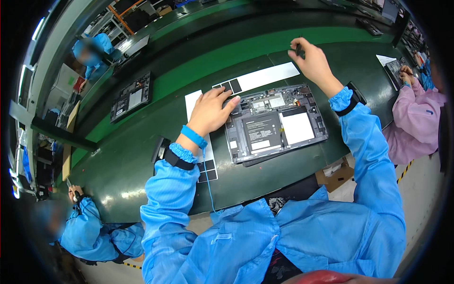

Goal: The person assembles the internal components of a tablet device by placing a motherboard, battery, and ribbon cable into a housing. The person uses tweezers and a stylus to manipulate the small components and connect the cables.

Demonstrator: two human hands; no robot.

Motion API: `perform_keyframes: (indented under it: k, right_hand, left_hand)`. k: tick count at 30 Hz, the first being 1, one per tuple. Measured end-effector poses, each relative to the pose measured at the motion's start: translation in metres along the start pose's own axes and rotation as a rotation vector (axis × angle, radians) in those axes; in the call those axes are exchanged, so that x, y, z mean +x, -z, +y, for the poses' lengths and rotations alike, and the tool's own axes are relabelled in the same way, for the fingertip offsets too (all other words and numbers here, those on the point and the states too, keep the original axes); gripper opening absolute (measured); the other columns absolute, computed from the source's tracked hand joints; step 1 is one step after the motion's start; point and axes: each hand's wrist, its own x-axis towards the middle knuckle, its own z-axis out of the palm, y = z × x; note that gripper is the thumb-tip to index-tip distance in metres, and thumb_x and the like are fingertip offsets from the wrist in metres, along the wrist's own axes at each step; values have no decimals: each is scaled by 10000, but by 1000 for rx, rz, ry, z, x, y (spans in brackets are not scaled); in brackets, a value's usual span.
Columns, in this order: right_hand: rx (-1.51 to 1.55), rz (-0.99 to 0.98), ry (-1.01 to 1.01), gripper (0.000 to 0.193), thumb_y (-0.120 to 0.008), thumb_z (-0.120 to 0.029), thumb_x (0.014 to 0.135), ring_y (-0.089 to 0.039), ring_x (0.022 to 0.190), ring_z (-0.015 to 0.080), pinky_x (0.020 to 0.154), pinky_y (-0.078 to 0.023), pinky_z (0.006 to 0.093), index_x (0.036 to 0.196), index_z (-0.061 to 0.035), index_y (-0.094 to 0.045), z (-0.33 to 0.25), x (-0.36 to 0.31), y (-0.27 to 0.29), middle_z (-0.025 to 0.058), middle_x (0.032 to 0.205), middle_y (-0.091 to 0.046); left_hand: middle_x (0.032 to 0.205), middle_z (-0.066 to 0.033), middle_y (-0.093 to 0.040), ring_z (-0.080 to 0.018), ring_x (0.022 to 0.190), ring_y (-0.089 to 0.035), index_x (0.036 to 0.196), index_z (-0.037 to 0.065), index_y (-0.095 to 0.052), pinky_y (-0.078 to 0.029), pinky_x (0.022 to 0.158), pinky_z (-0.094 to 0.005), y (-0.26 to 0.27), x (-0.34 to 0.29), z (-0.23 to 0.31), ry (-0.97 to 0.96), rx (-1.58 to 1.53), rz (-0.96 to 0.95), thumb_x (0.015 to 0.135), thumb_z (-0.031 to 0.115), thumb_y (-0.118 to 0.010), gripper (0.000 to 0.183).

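I see the opened grey laptop lying flat on the table, its black battery bare; my right hand holds a small dark item.

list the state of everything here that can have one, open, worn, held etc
Near laptop: cover off, internals exposed
Second laptop, to the left: cover off, internals exposed
Cardboard box: open
Blue wrist strap: worn on left wrist
Left hand: palm down, at the near laptop's upper-left corner
Right hand: raised, fingers holding a small dark item
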Motion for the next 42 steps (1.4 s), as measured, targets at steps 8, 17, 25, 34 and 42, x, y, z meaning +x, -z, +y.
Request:
perform_keyframes:
  k: [8,17,25,34,42]
  right_hand:
    - [1046,-407,-416,325,-585,-266,954,-689,705,174,566,-520,262,1069,38,-597,-81,30,-70,144,935,-704]
    - [725,-248,-311,232,-636,-214,852,-669,647,165,602,-523,285,874,13,-678,-70,12,-100,107,725,-679]
    - [612,-228,-260,232,-618,-222,772,-635,593,219,592,-491,325,794,-3,-689,-71,13,-98,106,645,-661]
    - [766,-170,-311,226,-634,-227,780,-660,620,178,621,-508,306,795,-10,-698,-67,10,-105,84,662,-683]
    - [806,-243,-342,202,-638,-194,771,-682,648,154,635,-529,277,795,-4,-701,-66,10,-107,80,678,-693]
  left_hand:
    - [1423,-222,-432,-387,1332,-385,1307,76,-562,-320,1093,-454,-15,22,10,-13,-33,80,971,500,-411,562]
    - [1472,-218,-371,-378,1389,-310,1347,97,-532,-249,1111,-553,-22,18,17,60,34,89,934,566,-434,632]
    - [1463,-220,-385,-375,1389,-311,1338,111,-545,-246,1112,-554,-23,19,14,57,28,104,929,580,-439,631]
    - [1466,-197,-393,-353,1394,-314,1325,114,-560,-238,1118,-534,-27,20,11,57,20,120,906,638,-432,683]
    - [1475,-207,-373,-372,1400,-292,1341,121,-544,-241,1115,-547,-25,20,11,53,10,100,922,598,-448,642]
